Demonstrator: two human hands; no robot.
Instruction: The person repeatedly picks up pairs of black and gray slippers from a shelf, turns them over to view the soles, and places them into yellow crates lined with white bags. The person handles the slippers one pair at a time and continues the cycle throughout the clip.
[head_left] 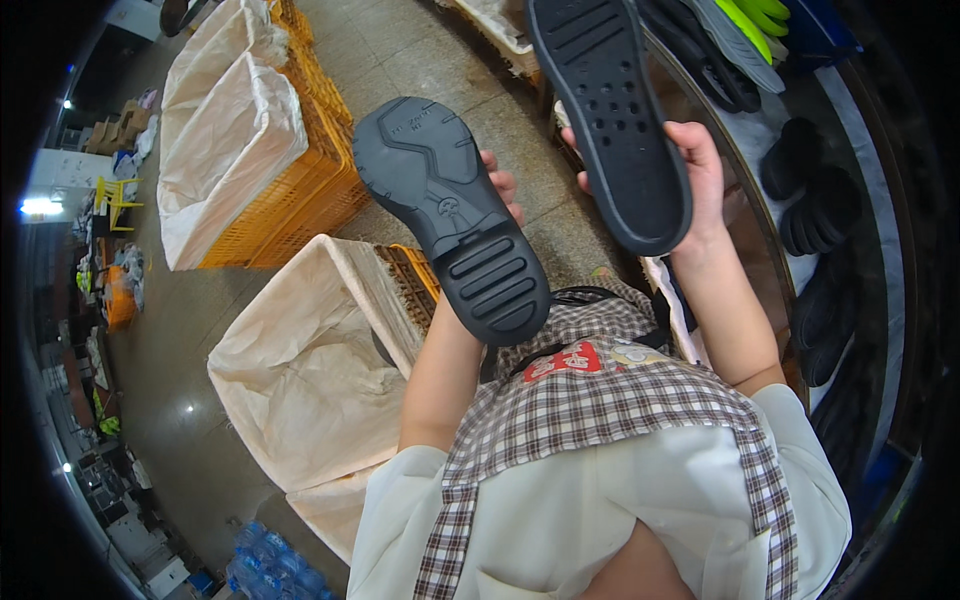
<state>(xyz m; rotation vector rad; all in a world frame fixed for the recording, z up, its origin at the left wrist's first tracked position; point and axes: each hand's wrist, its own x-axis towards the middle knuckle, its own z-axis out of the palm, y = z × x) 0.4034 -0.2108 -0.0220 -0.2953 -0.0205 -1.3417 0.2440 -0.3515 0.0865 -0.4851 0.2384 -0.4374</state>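
Observation:
My left hand [503,188] is closed on a black shoe sole [450,215], with its ribbed tread side facing up. Only the fingertips show past the sole's right edge; the rest of the hand is behind it. A second black shoe sole [622,150] is in my right hand [697,170], its inner side with small round holes turned up. The right thumb lies along that sole's right edge, and fingertips show at its left edge. Both soles are held up in front of my checked apron, apart from each other.
Cloth-lined yellow crates [300,185] stand on the tiled floor at left, with another cloth-lined bin [310,370] close by my left arm. Along the right curves a work surface [865,170] carrying several black soles [822,210] and grey-green soles [735,40]. Plastic bottles [275,565] sit at lower left.

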